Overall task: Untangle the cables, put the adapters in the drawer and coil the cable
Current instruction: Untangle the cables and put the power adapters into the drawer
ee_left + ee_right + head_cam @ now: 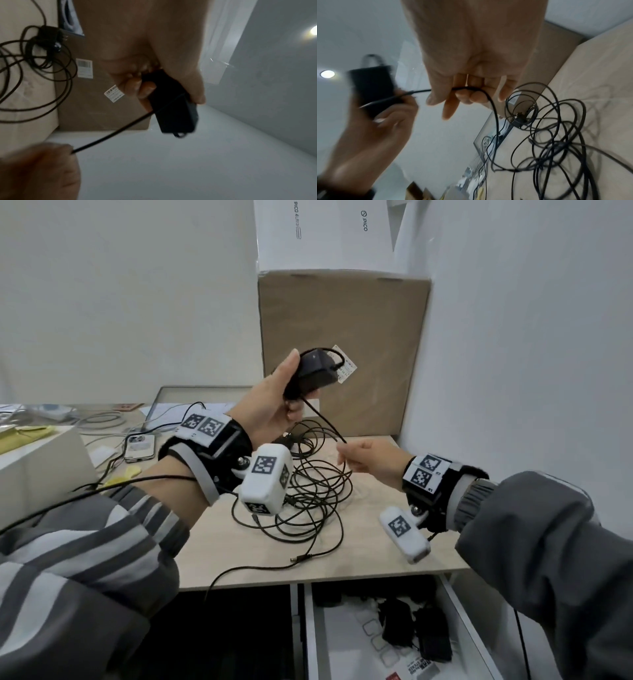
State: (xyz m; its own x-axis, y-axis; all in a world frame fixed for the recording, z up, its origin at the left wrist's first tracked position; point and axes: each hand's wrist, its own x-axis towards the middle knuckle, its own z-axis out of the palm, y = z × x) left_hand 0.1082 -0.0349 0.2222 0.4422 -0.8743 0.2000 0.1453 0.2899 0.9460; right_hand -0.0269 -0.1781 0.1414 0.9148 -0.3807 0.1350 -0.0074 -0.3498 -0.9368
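Observation:
My left hand (281, 402) is raised above the table and grips a black power adapter (317, 371), seen close up in the left wrist view as a dark block (173, 108) between thumb and fingers. Its thin black cable (325, 419) runs down to my right hand (363, 460), which pinches it with curled fingers (467, 94). Below lies a tangle of black cables (315, 494) on the light wooden table (376, 549), with a second adapter (49, 36) in the heap. An open white drawer (318, 638) under the table's front edge holds several black adapters (414, 631).
A brown cardboard box (342, 344) stands against the wall behind the cables, a white box (325, 234) on top of it. To the left are a phone (138, 446), a white box (37, 467) and more loose wires. A white wall closes the right side.

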